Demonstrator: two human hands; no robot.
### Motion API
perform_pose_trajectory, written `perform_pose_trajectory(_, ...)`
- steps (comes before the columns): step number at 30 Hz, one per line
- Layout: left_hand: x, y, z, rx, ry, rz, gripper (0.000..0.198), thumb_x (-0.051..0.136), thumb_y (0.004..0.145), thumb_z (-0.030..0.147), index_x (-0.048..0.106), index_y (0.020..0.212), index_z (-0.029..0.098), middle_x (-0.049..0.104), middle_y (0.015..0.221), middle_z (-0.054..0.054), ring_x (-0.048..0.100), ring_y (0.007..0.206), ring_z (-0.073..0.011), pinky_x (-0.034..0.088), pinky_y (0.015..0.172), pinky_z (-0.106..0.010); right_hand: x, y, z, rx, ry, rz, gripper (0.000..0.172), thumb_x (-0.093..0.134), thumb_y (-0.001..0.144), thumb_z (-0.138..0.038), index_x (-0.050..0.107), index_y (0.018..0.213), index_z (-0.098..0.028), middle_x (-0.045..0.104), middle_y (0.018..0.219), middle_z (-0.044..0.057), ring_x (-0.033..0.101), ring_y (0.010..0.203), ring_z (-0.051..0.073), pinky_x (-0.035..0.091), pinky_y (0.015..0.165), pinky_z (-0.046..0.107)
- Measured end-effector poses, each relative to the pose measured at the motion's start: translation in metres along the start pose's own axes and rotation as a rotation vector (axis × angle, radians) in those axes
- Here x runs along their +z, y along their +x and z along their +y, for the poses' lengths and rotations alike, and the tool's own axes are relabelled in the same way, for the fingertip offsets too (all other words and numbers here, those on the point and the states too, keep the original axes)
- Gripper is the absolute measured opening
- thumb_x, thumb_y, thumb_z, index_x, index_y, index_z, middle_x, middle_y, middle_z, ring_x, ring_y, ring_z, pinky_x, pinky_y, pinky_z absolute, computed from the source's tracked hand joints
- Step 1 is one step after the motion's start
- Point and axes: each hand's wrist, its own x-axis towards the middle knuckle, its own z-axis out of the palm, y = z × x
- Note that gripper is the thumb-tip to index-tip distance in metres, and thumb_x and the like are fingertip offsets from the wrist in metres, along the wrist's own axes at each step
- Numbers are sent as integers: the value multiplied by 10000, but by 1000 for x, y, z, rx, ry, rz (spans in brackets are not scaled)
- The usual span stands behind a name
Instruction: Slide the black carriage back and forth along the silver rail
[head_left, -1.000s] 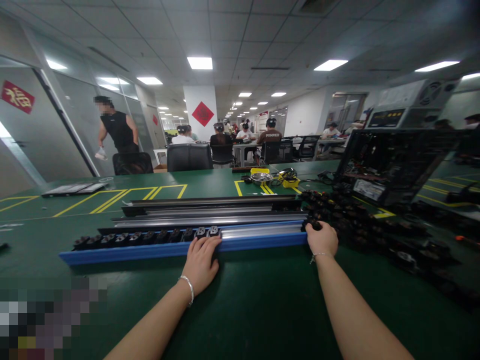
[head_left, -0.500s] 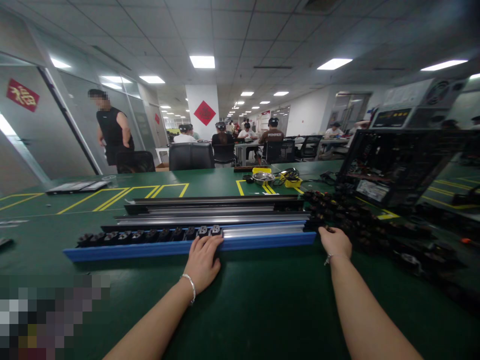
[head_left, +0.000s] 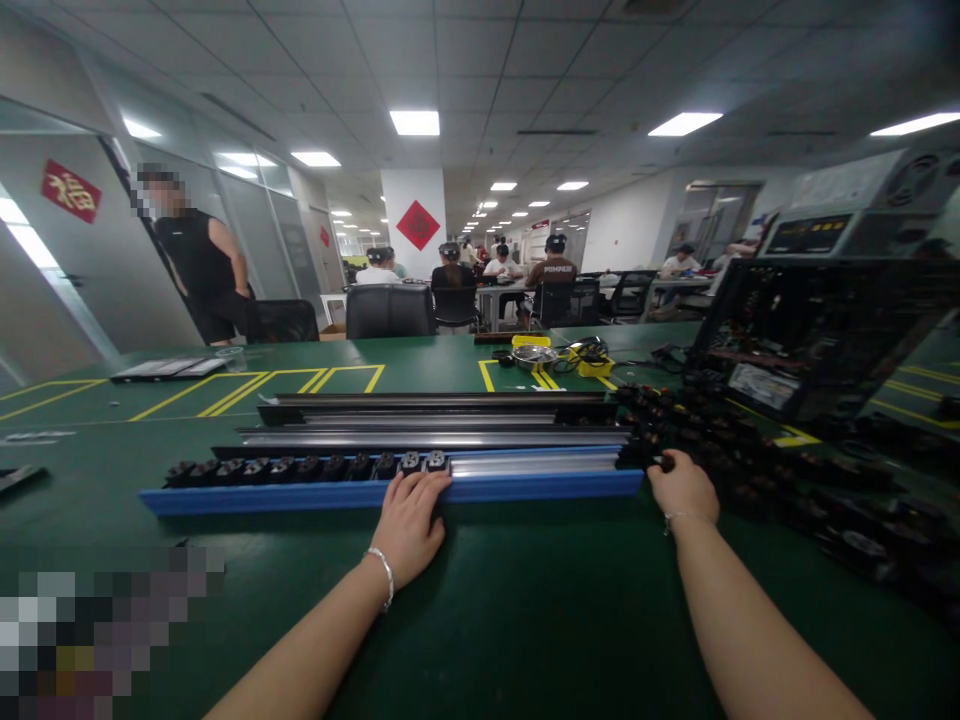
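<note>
Fingers of the left hand [head_left: 409,525] drape over the near edge of a blue rail, at the right end of its row of blocks; tips partly hidden, so cannot tell if they press or grasp. Right hand [head_left: 686,488] beyond the rail's right end, thumb and forefinger curled close to a dark piece [head_left: 666,463]; whether pinched or merely touched, cannot tell.

Green table [head_left: 540,610] runs under everything. Open computer case [head_left: 817,330] at far right. Dark heap [head_left: 772,475] on the right, spreading from the rail's end toward the near edge; what look like more black blocks, poorly lit. Blue rail [head_left: 540,486] lies left to right across the middle, with dark rails [head_left: 435,438] lined up behind it on the far side.

Row of black blocks [head_left: 358,467] stands along the rail's left part, about eleven, set side by side. Rightmost block [head_left: 436,460] shows a pale top, just beside the left fingertips.

Progress, by my reckoning: a bit over half the rail is filled. Remaining: the bare pale channel [head_left: 525,464] to the right, with plenty of loose pieces in the heap.
</note>
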Motion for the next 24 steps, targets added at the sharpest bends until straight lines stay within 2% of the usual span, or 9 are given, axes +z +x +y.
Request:
perform_pose_trajectory(7,0,0,0,6,4,5,515,480,691,136,472,1190,261,533,1266,-27,422,1173,-235,206,1063,-509,-6,-11,-3,-31,-57,82,434,453,720,-294,592,1120,-197,555,1102,152,490,998,315,418,770,438)
perform_pose_trajectory(10,2,-1,-1,13,3,23,493,475,699,136,476,1178,257,519,1265,-36,420,1177,-226,207,1067,-500,-12,-15,-11,-43,-3,192,417,446,723,-295,603,1093,-182,546,1130,137,476,1023,307,406,804,433)
perform_pose_trajectory(12,3,-1,-2,9,-2,50,466,474,699,136,487,1154,236,512,1249,-56,425,1169,-226,227,1063,-488,-15,-20,-21,-135,50,290,403,437,726,-275,603,1072,-154,548,1133,133,467,1041,287,385,857,423)
perform_pose_trajectory(15,6,-1,-3,-24,-8,135,406,465,703,133,497,1105,178,519,1179,-102,442,1137,-235,311,1022,-453,-18,-35,-44,-397,142,351,364,415,738,-235,598,1032,-122,576,1080,130,463,1053,243,335,943,391)
perform_pose_trajectory(18,7,0,-5,-68,16,227,363,453,722,137,497,1082,155,528,1123,-117,451,1109,-246,351,988,-439,-13,-66,-75,-667,214,274,329,412,755,-224,604,1003,-124,592,1057,117,459,1059,222,326,966,368)
perform_pose_trajectory(21,7,1,-7,-108,39,267,359,462,721,142,504,1077,159,526,1122,-119,450,1106,-257,347,987,-450,-2,-108,-110,-893,271,94,318,420,777,-231,602,1026,-152,601,1078,92,452,1085,213,318,980,374)
perform_pose_trajectory(24,7,1,-8,-138,46,262,371,470,714,142,504,1082,170,513,1155,-119,442,1123,-264,349,985,-458,9,-149,-144,-1002,325,-71,331,444,784,-249,592,1071,-174,595,1117,76,451,1104,204,312,984,364)
